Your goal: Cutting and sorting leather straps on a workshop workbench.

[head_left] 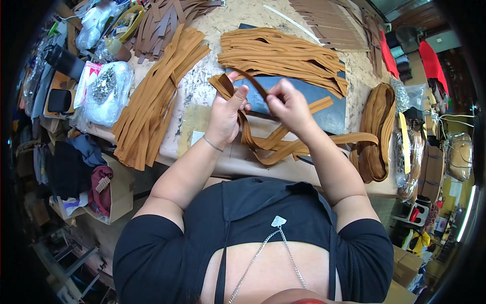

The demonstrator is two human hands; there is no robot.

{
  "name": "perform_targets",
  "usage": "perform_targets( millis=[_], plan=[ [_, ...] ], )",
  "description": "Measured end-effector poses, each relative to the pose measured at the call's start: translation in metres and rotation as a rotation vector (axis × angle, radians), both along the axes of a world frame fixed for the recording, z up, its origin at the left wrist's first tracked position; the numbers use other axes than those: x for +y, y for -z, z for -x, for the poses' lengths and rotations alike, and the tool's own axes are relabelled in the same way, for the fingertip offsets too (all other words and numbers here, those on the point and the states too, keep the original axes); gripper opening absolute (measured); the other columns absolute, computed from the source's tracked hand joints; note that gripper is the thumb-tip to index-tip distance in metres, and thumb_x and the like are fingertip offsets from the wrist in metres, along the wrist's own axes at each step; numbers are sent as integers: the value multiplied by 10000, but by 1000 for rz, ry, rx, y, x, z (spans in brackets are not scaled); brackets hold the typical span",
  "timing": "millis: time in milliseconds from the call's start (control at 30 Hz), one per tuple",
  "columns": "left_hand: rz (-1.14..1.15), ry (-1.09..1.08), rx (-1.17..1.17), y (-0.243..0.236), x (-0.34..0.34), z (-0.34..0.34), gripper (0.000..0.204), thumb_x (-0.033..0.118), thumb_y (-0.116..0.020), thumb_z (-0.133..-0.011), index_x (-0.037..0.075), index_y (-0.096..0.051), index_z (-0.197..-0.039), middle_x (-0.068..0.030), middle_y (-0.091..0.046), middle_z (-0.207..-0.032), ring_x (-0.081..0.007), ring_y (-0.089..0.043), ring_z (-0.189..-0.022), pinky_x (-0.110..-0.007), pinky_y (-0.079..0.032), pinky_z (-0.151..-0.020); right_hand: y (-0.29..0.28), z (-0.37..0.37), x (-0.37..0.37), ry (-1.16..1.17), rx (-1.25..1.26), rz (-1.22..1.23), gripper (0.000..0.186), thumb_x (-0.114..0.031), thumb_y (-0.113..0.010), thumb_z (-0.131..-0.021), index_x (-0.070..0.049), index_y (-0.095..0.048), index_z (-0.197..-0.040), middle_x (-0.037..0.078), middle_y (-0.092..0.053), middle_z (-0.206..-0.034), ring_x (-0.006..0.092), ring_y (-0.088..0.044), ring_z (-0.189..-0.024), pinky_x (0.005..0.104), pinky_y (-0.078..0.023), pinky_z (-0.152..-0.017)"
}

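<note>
Over the near part of the work table (200,88), my left hand (226,115) is closed round a brown zipper tape (251,81), its short end poking out past the thumb. My right hand (291,105) pinches the same tape a little farther along, so it arches up between the two hands. Below them, more tape (271,159) hangs in loops and crosses under my right forearm. It appears to run to a thick bundle (378,129) of folded tape on the right. Beyond my hands, cut brown strips (278,48) lie stacked across a dark blue mat (329,114).
Another pile of brown strips (157,101) hangs over the table edge at left. Greyish-brown strips (162,25) lie at the far left, brown sheets (329,23) at the far right. A clear plastic bag (109,96) and a cardboard box (121,190) of cloth stand left.
</note>
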State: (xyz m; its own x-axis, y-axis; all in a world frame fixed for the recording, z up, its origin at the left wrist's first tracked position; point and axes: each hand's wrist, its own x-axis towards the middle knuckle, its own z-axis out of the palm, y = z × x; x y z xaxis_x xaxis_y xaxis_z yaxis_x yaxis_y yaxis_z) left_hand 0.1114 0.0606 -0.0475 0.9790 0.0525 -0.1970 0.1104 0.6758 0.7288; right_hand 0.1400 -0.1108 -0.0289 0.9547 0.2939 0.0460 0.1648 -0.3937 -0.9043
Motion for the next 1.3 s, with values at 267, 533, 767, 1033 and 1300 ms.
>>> perform_targets(
  millis=[267, 533, 767, 1033, 1300],
  plan=[
    [-37, 72, -62, 4, 14, -3, 346, 393, -566, -974, 55, -637, -974, 45, -471, -705, -69, -418, -645, -229, -398, -639, -16, -35, 9, -324, -89, 234, 240, -266, -653, -893, -29, -631, -869, 134, -626, -811, 278, -601, -770, 369, -484, -692],
    [44, -13, -46, 15, 17, -4, 301, 378, -572, -973, 114, -497, -849, 17, -456, -722, -127, -469, -684, -303, -461, -742, 21, -99, 10, -130, -478, 556, 150, -201, -656, -851, -54, -662, -880, 110, -632, -918, 316, -597, -934, 415, -494, -813],
    [-88, -29, -29, 14, 16, -14, 306, 230, -667, -928, 44, -581, -1154, 47, -494, -759, -60, -435, -660, -263, -471, -694, 0, -76, 32, -55, -285, 230, 209, -226, -635, -880, -21, -676, -891, 153, -635, -855, 306, -616, -822, 392, -494, -748],
    [-14, -145, 7, 28, 21, -20, 283, 337, -567, -981, 64, -631, -938, -5, -602, -875, -106, -497, -690, -283, -472, -707, 16, -82, 35, -185, -630, 584, 149, -170, -670, -846, -66, -681, -951, 99, -617, -884, 283, -591, -918, 387, -490, -813],
    [142, -99, 65, 28, 23, -25, 291, 358, -672, -916, 97, -567, -991, 52, -420, -711, -72, -427, -618, -281, -476, -669, 11, -89, 38, -154, -306, 408, 179, -205, -681, -843, -43, -680, -917, 117, -663, -872, 279, -629, -840, 381, -504, -754]
  ],
)
